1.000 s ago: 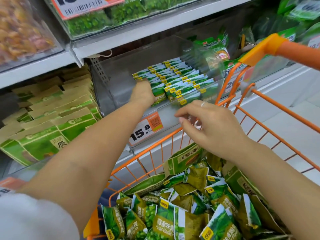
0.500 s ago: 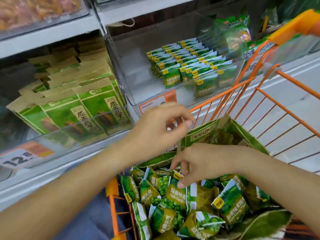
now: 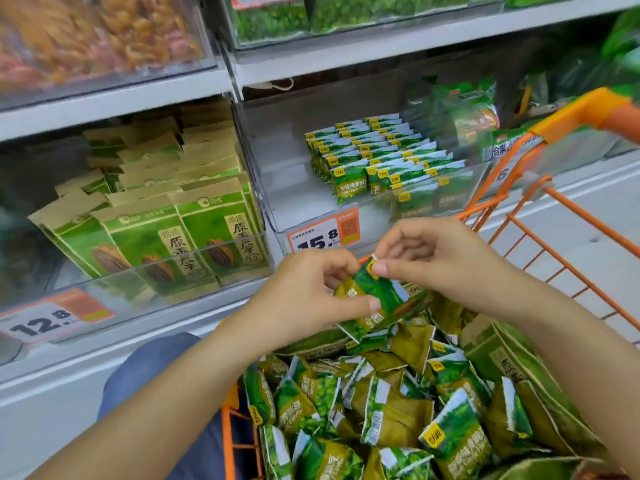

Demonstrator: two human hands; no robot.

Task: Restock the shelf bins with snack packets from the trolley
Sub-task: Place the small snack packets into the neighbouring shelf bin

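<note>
The green snack packet (image 3: 375,294) is held above the trolley (image 3: 554,244), near the pile. Left hand (image 3: 304,299) and right hand (image 3: 436,258) both pinch it with curled fingers. Better to carry it upright to the far clear bin (image 3: 346,206), beside the standing rows.

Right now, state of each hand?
Left hand: pinching a small stack of green pea packets.
Right hand: thumb and fingertips pinching the top of the same packets.

The trolley (image 3: 568,233) runs off the right and bottom edges of the frame. The snacks in the upper left bin (image 3: 104,39) are blurred past telling. The left hand (image 3: 304,299) covers part of the held packet (image 3: 377,296), and its print is unreadable.
</note>
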